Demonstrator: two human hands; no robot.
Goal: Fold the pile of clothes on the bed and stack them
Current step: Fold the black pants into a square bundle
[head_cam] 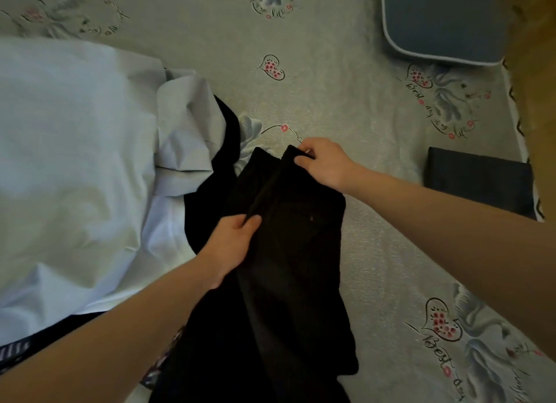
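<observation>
The person holds a black garment (pixel 288 252) over the bed (pixel 376 252), and it looks like trousers, though the dark cloth hides most details. The right hand (pixel 323 165) pinches the far top edge of the garment with thumb and fingers closed on the cloth, and the left hand (pixel 233 243) grips the nearer part of the same edge, fingers curled round it. I think the two hands take the edge at two places so that the cloth hangs straight and the sides can be matched before folding. The lower part of the garment falls toward the person and lies partly on the bed. To the left a pale blue cloth (pixel 75 162) lies crumpled, with another dark piece (pixel 210 192) under it; this seems to be the pile not yet folded. At the right side of the bed a dark folded piece (pixel 478 180) lies flat, probably the start of the stack. A blue cushion (pixel 442 20) lies at the far right corner.
</observation>
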